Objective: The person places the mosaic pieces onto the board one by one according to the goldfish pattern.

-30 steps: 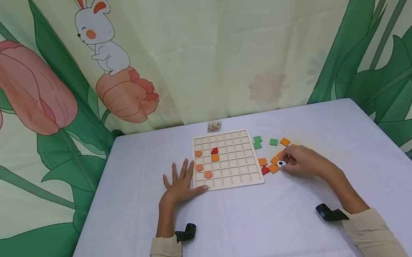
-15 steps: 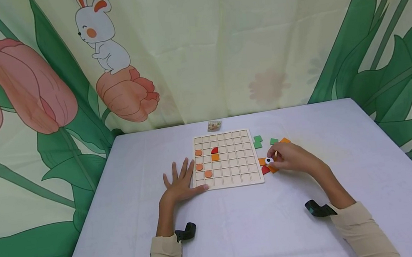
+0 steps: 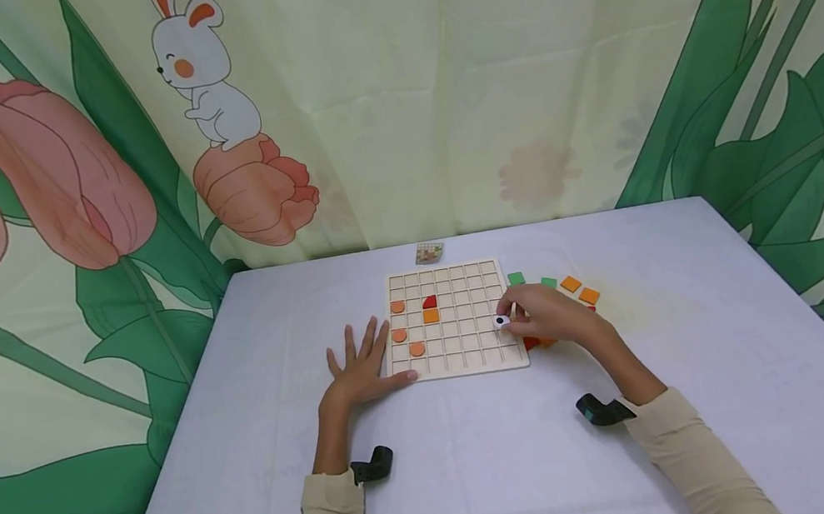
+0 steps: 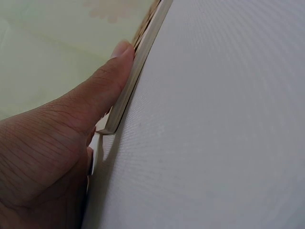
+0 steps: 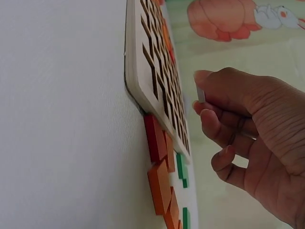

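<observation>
A pale wooden grid board (image 3: 466,360) lies on the table. My left hand (image 3: 357,378) is spread at its left side, with fingertips at the edge and the thumb pressing the near left corner. Between thumb and fingertips, my right hand (image 3: 555,314) pinches a small white tile with a black dot (image 3: 502,322), over the board's right columns. Edge-on in the right wrist view, the tile (image 5: 200,94) is raised above the board. Set into the grid are several orange discs (image 3: 417,348), a red rounded piece (image 3: 429,301) and an orange square (image 3: 430,315).
Right of the board lie loose orange tiles (image 3: 571,283), green tiles (image 3: 516,278) and red pieces (image 5: 155,138), some partly hidden by the right hand. A small patterned card or packet (image 3: 429,253) is behind the board. A printed curtain (image 3: 398,124) hangs past the table's far edge.
My right hand has moved left from the loose tiles to above the board's right side, carrying the white tile. The left hand and the board have stayed in place.
</observation>
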The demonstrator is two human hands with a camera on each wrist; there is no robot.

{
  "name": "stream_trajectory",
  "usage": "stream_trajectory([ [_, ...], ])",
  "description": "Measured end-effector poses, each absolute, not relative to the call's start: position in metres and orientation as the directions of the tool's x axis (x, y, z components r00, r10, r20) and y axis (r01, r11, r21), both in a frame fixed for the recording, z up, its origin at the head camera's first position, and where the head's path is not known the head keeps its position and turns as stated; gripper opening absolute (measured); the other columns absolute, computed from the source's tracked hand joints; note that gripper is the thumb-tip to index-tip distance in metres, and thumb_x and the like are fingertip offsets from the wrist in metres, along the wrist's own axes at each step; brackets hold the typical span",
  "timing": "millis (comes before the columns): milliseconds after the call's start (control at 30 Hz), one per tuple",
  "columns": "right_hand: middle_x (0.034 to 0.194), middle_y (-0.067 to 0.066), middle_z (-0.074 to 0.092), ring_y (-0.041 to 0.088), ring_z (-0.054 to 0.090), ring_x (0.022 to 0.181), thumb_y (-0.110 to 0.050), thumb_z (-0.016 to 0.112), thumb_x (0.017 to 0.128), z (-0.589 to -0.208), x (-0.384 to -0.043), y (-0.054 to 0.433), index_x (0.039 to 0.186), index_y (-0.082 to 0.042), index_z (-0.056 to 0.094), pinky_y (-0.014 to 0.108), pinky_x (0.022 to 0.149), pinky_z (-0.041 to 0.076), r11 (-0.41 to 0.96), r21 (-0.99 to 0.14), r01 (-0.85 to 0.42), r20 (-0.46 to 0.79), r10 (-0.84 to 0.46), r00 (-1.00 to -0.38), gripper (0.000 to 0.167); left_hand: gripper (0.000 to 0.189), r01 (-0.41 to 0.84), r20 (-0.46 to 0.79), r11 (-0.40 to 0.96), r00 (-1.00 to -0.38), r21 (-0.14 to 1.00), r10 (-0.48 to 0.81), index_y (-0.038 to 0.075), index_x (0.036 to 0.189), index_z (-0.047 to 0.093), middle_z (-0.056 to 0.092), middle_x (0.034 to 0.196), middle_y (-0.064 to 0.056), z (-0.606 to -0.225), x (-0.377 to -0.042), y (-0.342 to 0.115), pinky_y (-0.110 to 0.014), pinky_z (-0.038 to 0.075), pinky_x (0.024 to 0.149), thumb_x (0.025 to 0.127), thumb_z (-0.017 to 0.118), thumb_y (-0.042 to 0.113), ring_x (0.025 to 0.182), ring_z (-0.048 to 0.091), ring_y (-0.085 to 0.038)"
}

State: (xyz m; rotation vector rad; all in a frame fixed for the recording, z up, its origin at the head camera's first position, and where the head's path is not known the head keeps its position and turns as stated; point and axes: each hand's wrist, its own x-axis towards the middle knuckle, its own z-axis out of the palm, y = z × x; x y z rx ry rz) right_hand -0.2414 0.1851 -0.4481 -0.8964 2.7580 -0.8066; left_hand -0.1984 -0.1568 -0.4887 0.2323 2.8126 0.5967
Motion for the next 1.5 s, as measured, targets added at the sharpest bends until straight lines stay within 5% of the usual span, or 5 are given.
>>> stream_trajectory([
  [500, 0.084, -0.004, 0.059, 0.011, 0.05, 0.065, -0.02, 0.073, 0.088, -0.459, -0.251, 0.14, 0.102, -0.01, 0.067, 0.023, 0.057, 0.043, 0.686, -0.529, -0.5, -0.003, -0.591, -0.806, 0.019, 0.108, 0.089, -0.226, 0.904, -0.954, 0.418, 0.199, 0.025, 0.159, 0.01, -0.003, 0.165, -0.001, -0.492, -0.197, -0.158, -0.07, -0.014, 0.105, 0.078, 0.063, 0.072, 0.145, -0.022, -0.037],
  [1500, 0.09, -0.004, 0.061, 0.012, 0.053, 0.076, -0.024, 0.074, 0.089, -0.465, -0.264, 0.086, 0.103, -0.01, 0.069, 0.025, 0.07, 0.047, 0.66, -0.464, -0.591, 0.05, -0.646, -0.761, 0.02, 0.105, 0.111, -0.22, 0.902, -0.95, 0.417, 0.219, 0.023, 0.159, 0.012, -0.001, 0.165, -0.003, -0.485, -0.198, -0.158, -0.071, -0.013, 0.105, 0.08, 0.064, 0.069, 0.146, -0.019, -0.039],
])
